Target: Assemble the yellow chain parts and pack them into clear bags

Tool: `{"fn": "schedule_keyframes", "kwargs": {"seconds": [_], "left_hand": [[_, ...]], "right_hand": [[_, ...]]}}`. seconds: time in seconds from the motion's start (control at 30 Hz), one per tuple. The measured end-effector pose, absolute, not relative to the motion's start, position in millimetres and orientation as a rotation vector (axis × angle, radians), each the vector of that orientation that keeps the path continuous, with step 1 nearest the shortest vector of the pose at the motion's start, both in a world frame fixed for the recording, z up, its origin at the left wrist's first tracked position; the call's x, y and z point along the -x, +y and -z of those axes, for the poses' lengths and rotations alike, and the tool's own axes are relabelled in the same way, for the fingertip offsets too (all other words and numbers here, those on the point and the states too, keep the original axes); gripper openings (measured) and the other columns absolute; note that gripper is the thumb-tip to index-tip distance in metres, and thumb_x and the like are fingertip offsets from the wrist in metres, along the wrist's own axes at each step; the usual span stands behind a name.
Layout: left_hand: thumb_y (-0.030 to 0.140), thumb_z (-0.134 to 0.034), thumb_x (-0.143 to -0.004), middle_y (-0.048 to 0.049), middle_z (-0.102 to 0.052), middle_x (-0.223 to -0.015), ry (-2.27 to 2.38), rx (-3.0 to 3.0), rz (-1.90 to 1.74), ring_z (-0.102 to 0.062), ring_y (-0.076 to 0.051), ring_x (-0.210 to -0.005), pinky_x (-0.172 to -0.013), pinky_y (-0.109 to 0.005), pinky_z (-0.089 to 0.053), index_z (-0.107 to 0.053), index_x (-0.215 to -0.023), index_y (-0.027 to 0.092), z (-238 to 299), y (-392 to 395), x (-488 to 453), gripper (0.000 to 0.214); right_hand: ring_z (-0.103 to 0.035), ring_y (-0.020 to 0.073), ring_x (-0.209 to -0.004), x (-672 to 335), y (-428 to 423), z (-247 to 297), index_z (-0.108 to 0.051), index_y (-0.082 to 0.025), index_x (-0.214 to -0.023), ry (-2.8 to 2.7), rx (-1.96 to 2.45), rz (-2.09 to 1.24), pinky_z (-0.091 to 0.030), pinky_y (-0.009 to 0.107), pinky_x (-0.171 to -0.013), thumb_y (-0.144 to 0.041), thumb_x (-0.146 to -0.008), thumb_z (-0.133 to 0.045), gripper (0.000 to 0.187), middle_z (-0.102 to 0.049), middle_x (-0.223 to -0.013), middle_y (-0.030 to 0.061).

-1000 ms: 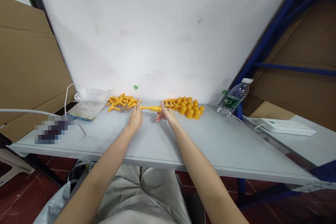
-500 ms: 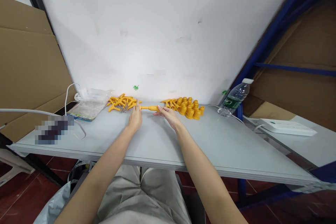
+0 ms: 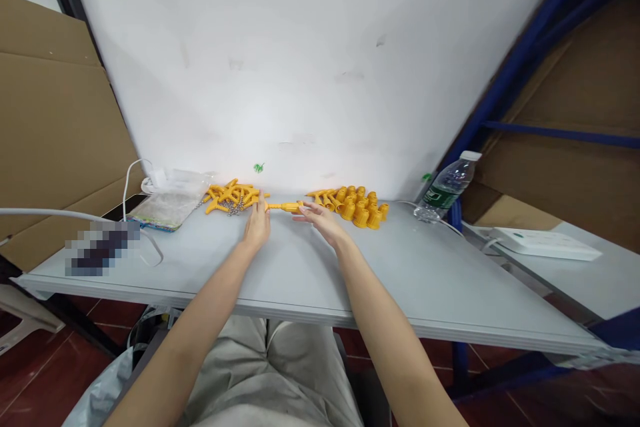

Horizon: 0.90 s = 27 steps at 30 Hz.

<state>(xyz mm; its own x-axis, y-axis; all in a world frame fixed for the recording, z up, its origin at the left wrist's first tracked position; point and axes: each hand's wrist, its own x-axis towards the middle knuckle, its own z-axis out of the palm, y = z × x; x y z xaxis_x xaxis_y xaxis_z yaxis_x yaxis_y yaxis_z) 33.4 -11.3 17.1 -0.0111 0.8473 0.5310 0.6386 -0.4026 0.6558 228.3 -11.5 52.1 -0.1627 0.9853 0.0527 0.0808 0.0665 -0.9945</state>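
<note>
A yellow plastic piece [image 3: 277,207] with a thin twisted shaft lies level between my two hands. At its left end my left hand [image 3: 257,223] is closed around it, and the palm hides that end. A wider ribbed yellow cap [image 3: 290,207] sits on the right end of the shaft. My right hand [image 3: 320,220] is at the outer end of this cap, its fingers apart and loosely extended; light contact there is hard to make out. Left of my left hand is a pile of yellow branched handles [image 3: 225,195] with small metal chains [image 3: 235,205].
Behind my right hand are yellow cones [image 3: 327,200] and several ribbed yellow cups [image 3: 361,203]. A water bottle [image 3: 447,188] leans at the right by a blue frame. Plastic bags [image 3: 170,203], a white cable [image 3: 60,213] and a pixelated object [image 3: 103,248] are on the left. A power strip [image 3: 545,243] lies far right.
My right hand's fingers have loosened from the ribbed cap and shifted slightly right, so more of the cap shows. My left hand keeps its hold in the same place.
</note>
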Motion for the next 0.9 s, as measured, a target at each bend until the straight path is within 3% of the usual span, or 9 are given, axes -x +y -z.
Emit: {"fn": "schedule_keyframes", "kwargs": {"seconds": [0.17, 0.33, 0.77, 0.9], "left_hand": [[0.034, -0.037, -0.096, -0.0199, -0.045, -0.139, 1.551, -2.07, -1.356, -0.047, -0.028, -0.129, -0.107, -0.043, -0.038, -0.011, -0.154, 0.017, -16.5, -12.1, -32.5, 0.066], [0.036, -0.034, -0.096, -0.0209, -0.043, -0.142, 1.52, -2.089, -1.37, -0.047, -0.029, -0.13, -0.107, -0.045, -0.038, -0.015, -0.153, 0.016, -14.9, -11.6, -32.1, 0.063], [0.038, -0.032, -0.097, -0.0192, -0.042, -0.144, 1.583, -2.057, -1.34, -0.045, -0.029, -0.131, -0.105, -0.046, -0.039, -0.017, -0.153, 0.021, -9.6, -5.9, -32.1, 0.061], [0.035, -0.039, -0.094, -0.0205, -0.036, -0.149, 1.825, -2.029, -1.281, -0.038, -0.034, -0.136, -0.108, -0.052, -0.033, -0.02, -0.153, 0.017, -12.8, -6.3, -31.4, 0.064]], "right_hand": [[-0.068, 0.0317, -0.104, -227.6, -12.4, -52.6, -0.063, -0.021, -0.121, -1.435, 1.135, -1.218, -0.042, 0.047, -0.096, -0.055, -0.071, -0.073, 0.061, -0.07, -0.117, 0.0127], [-0.068, 0.031, -0.103, -226.6, -12.2, -52.6, -0.065, -0.023, -0.117, -1.417, 1.143, -1.212, -0.042, 0.047, -0.097, -0.052, -0.072, -0.073, 0.055, -0.07, -0.116, 0.0113], [-0.068, 0.0276, -0.102, -222.2, -4.5, -43.0, -0.061, -0.021, -0.11, -1.298, 1.119, -1.324, -0.044, 0.037, -0.089, -0.051, -0.072, -0.072, 0.049, -0.071, -0.113, 0.0108], [-0.068, 0.0251, -0.1, -216.5, 8.4, -31.1, -0.056, -0.023, -0.116, -1.352, 1.042, -1.068, -0.047, 0.037, -0.088, -0.053, -0.074, -0.069, 0.053, -0.068, -0.112, 0.0103]]}}
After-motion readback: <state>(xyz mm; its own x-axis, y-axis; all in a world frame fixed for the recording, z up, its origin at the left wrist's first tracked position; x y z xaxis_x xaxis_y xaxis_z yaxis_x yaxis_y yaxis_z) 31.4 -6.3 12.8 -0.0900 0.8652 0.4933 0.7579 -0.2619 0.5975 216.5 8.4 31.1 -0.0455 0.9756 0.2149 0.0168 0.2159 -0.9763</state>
